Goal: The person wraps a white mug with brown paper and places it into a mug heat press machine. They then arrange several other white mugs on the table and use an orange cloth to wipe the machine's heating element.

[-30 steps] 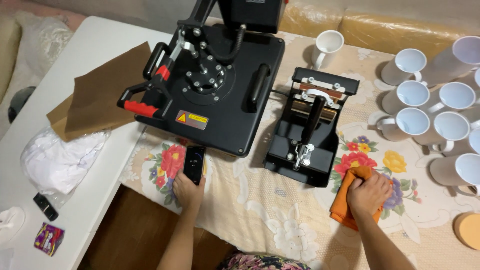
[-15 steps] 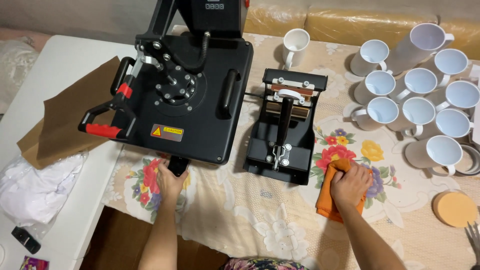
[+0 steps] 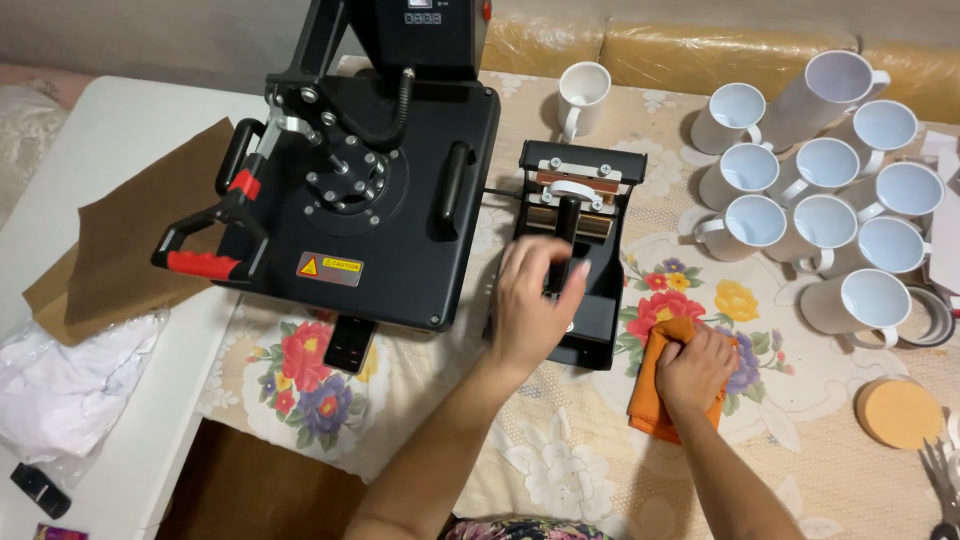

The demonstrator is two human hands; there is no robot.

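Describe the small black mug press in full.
The mug press is a small black metal frame standing on the flowered tablecloth, right of the large flat heat press. Its far end holds a curved brownish heating band with white fittings. A black lever runs along its middle; the left hand grips it.

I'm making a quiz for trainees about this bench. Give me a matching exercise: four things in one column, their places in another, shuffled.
Things:
1. left hand
2. right hand
3. phone
4. brown paper

Places:
A. on the orange cloth
B. left of the big heat press
C. on the mug press handle
D. at the big press's front edge

Pairs: 1-C, 2-A, 3-D, 4-B
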